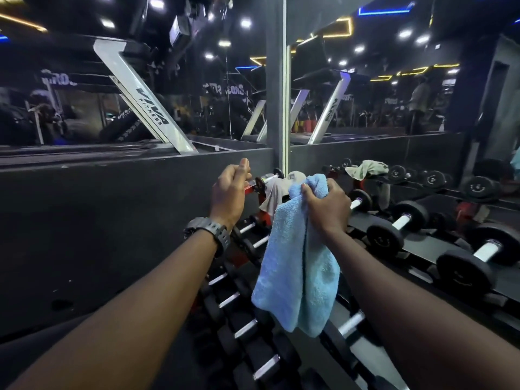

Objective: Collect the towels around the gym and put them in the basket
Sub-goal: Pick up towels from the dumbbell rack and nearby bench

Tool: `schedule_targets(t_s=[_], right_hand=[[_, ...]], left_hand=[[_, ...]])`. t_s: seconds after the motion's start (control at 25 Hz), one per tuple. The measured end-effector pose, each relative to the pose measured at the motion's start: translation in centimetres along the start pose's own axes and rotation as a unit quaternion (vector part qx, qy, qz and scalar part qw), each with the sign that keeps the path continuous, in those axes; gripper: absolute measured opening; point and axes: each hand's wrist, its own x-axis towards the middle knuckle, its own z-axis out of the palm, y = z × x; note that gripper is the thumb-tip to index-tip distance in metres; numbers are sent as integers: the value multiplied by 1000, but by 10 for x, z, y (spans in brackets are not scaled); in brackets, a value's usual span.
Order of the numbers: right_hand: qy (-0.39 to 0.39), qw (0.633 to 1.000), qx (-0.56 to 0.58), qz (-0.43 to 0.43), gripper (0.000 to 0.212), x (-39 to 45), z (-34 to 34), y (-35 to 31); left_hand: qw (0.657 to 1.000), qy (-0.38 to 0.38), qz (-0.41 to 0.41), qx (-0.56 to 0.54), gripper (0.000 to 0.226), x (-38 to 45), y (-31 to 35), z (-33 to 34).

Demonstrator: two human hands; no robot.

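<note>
Right hand (326,204): fist bunched round the top of the soft light-blue terry towel (295,266), which hangs limp above the black dumbbell rack (253,327).
Left hand (230,190): loosely curled, holding nothing.
Next towel: grey cloth towel (277,192) draped on the rack's far end, behind the blue one.
Handling: light, floppy; best taken by a gathered fold.
Basket: not visible.

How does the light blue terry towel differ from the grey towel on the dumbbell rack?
The light blue terry towel hangs gripped in the right hand; the grey towel lies draped, unheld, over the dumbbell rack. The blue one is bright and near the camera; the grey one is dull and farther back. Both hang limp.
</note>
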Motion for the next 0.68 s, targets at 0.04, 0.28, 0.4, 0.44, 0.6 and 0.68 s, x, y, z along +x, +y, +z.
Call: schedule_targets(t_s=[0.04, 0.28, 0.4, 0.44, 0.6, 0.68], right_hand=[[-3, 1000, -6, 3, 37, 9, 17, 5], [10, 999, -29, -13, 37, 52, 119, 23], [32, 998, -56, -4, 38, 74, 178, 35], [41, 997, -66, 2, 37, 81, 198, 39], [87, 990, -107, 29, 34, 111, 262, 47], [100, 987, -123, 35, 34, 127, 288, 49]], left_hand=[[1000, 1, 1, 5, 60, 14, -10, 1], [1000, -8, -2, -1, 71, 104, -87, -1], [999, -29, -7, -22, 65, 165, -139, -9], [999, -40, -7, -26, 65, 188, -157, -11], [994, -96, -8, -51, 63, 275, -216, -15], [991, -113, -13, -69, 62, 313, -237, -13]])
